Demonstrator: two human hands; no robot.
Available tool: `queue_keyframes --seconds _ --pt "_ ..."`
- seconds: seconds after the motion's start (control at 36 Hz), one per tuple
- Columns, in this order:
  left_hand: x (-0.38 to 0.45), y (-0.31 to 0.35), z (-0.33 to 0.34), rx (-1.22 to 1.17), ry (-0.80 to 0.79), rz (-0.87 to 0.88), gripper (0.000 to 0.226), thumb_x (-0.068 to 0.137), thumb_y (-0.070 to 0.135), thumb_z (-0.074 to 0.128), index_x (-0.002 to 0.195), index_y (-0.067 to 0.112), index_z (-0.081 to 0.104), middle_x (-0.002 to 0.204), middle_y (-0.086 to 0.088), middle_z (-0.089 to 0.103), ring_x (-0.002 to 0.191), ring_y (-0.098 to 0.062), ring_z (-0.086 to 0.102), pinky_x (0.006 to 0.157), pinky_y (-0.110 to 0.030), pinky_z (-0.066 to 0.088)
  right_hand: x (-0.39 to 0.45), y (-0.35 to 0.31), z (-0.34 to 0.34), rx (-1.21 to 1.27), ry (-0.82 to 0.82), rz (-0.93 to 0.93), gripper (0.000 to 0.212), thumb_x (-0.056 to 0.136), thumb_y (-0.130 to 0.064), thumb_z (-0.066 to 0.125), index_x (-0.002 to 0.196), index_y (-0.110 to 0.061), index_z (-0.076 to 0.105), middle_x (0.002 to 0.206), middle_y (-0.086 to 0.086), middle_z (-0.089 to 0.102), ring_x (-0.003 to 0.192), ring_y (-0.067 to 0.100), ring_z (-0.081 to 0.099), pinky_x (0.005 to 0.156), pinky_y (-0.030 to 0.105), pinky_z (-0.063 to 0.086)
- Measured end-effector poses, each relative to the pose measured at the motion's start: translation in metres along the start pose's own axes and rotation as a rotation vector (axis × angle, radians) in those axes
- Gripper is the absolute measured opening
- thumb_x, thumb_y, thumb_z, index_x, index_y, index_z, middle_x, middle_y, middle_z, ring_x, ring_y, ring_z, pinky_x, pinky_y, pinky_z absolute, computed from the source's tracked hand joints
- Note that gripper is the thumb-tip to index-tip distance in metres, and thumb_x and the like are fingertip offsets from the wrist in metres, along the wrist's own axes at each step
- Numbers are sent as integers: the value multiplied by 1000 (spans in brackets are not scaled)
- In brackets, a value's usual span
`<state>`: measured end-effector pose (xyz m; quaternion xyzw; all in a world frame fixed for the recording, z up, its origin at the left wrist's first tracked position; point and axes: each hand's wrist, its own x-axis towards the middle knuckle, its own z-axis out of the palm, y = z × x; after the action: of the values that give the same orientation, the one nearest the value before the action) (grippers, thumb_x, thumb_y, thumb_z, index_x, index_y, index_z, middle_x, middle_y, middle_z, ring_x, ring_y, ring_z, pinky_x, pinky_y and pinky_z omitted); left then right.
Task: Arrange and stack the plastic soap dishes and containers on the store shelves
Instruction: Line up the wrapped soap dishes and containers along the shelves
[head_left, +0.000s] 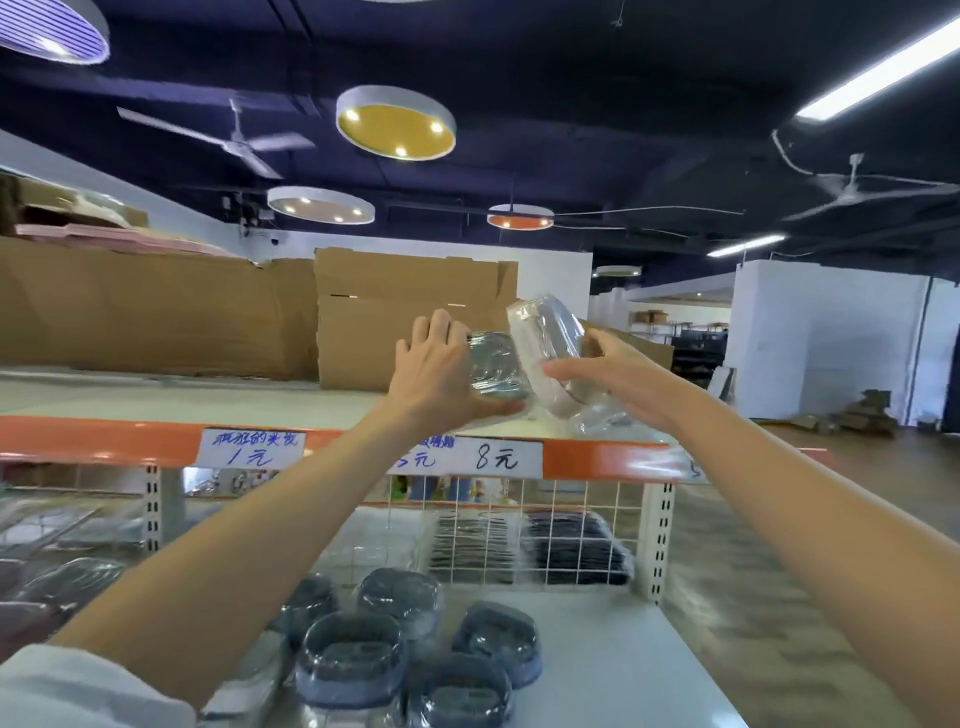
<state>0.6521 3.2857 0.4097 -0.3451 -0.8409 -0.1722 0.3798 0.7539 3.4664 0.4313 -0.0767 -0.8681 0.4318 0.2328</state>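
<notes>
At far left, flattened cardboard (156, 306) stood along the back of the top shelf (130, 400), whose orange front rail carried a handwritten price label (249, 449) marked 1 yuan. Below it, on the lower shelf (623, 649), a group of dark blue soap dishes (353, 654) in clear wrap sat close together, some touching, in front of a white wire grid divider (545, 530).

At centre, the left hand (436, 369) was raised to the top shelf edge with fingers curled over and thumb under a clear plastic soap dish (496, 371), gripping it by its left end. Just to the right, and touching or nearly touching that dish, a second clear wrapped container (545, 338) was held tilted, its top leaning left. The right hand (618, 379) grasped it from the right side, thumb in front and fingers behind. Whether either item rested on the shelf could not be determined; both appeared held just above the edge.

Assessment: both items appeared light, thin-walled and rigid, liable to crack if squeezed hard. The film wrap looked glossy and probably slippery. The short ends or the rim offered the soundest hold, rather than the flat wrapped faces. Stacked pieces would likely slide on one another unless nested squarely.

A second label (496, 457) marked 8 yuan sat right of centre.
</notes>
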Motion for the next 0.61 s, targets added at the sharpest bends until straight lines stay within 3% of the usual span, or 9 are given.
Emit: queue_keyframes --seconds 0.06,0.14,0.19,0.28,0.36,0.47,0.56,0.61 --pt "-12 7 -5 18 37 25 102 56 86 55 122 9 44 117 -3 37 105 -20 35 95 -37 38 -16 4 -3 62 -65 7 83 62 -37 84 127 -17 36 129 10 50 112 30 57 94 38 48" --pt "-31 15 -10 44 46 51 105 57 87 53 128 10 41 121 -3 36 106 -19 35 96 -37 37 -44 7 -3 92 -88 -49 87 71 -12 79 139 -18 25 132 5 40 108 20 54 77 22 49" --pt "-46 21 -12 58 45 66 106 58 87 52 130 11 40 123 -2 37 107 -19 35 97 -37 37 -60 13 -4 84 -84 -60 80 69 -8 78 132 -17 29 132 7 41 113 23 52 83 27 50" --pt "-72 32 -13 63 32 83 106 58 87 52 131 11 40 124 -2 37 108 -19 35 97 -35 36 -83 25 -2 80 -99 0 89 67 -5 79 138 -12 26 126 7 47 113 23 52 88 30 50" --pt "-97 40 -11 42 -2 101 106 59 86 51 131 9 40 125 -3 37 110 -20 34 99 -35 34 -107 41 2 30 -104 43 80 67 -12 82 130 -11 31 113 0 51 97 12 54 77 16 46" --pt "-133 49 2 48 -116 107 111 60 87 47 135 5 35 131 -6 35 116 -24 33 102 -38 31 -134 76 11 -43 -141 145 99 53 -38 90 131 -9 36 114 2 56 103 18 58 89 28 49" --pt "-159 54 20 19 -190 120 110 61 84 53 136 6 34 132 -6 35 117 -24 33 101 -38 31 -148 100 24 -43 -170 188 70 61 -23 89 112 -9 43 97 1 53 80 10 53 62 13 45" --pt "-172 54 37 -12 -250 128 107 62 82 56 136 9 34 132 -4 36 117 -23 33 103 -38 31 -154 116 33 -62 -182 217 64 64 -15 88 110 -7 44 95 4 51 77 11 51 59 16 47"
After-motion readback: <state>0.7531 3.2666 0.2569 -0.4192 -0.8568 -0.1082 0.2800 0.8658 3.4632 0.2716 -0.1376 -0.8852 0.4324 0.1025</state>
